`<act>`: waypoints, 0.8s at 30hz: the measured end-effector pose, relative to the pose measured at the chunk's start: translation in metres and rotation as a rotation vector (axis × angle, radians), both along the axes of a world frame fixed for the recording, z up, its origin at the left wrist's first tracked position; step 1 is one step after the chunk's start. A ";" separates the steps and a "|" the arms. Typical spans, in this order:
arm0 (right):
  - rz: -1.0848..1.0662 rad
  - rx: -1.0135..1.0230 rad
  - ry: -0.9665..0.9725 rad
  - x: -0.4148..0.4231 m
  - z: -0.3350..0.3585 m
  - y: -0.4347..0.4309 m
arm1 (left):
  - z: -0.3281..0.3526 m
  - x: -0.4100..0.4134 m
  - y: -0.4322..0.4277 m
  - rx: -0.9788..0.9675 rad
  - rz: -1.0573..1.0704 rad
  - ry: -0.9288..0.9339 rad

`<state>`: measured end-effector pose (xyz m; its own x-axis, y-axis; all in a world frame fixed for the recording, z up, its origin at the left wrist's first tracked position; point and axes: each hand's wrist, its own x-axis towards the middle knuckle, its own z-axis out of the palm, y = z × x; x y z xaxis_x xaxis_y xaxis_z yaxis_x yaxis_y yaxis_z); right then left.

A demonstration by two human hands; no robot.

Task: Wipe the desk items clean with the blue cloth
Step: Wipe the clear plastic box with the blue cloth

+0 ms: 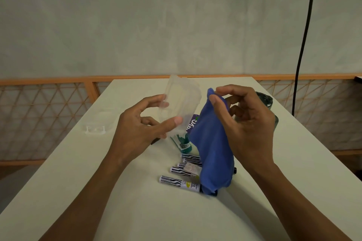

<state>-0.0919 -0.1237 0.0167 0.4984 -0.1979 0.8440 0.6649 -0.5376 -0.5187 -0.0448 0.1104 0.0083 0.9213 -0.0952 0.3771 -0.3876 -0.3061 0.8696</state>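
the blue cloth [212,143] hangs from my right hand [244,121], pinched at its top by my thumb and fingers, and its bottom end rests on the marker pens [179,181] on the white bench [78,182]. my left hand [141,129] holds a clear plastic box [180,100] just beside the cloth.

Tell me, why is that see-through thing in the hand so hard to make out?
Head view: the clear plastic container in the left hand is transparent, slightly motion-blurred, and fades into the pale table; light is dim and flat, with soft shadows; the blue cloth in the right hand reads sharply; the wide lens bends the edges.
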 end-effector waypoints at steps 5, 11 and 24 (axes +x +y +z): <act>-0.039 -0.232 -0.097 -0.001 -0.005 0.003 | 0.001 -0.004 -0.004 -0.025 0.021 0.027; -0.055 -0.441 -0.158 0.008 -0.018 0.004 | 0.000 -0.002 -0.006 -0.070 0.062 0.057; -0.067 -0.196 0.042 0.011 -0.008 0.002 | -0.007 -0.002 -0.010 0.020 0.112 -0.110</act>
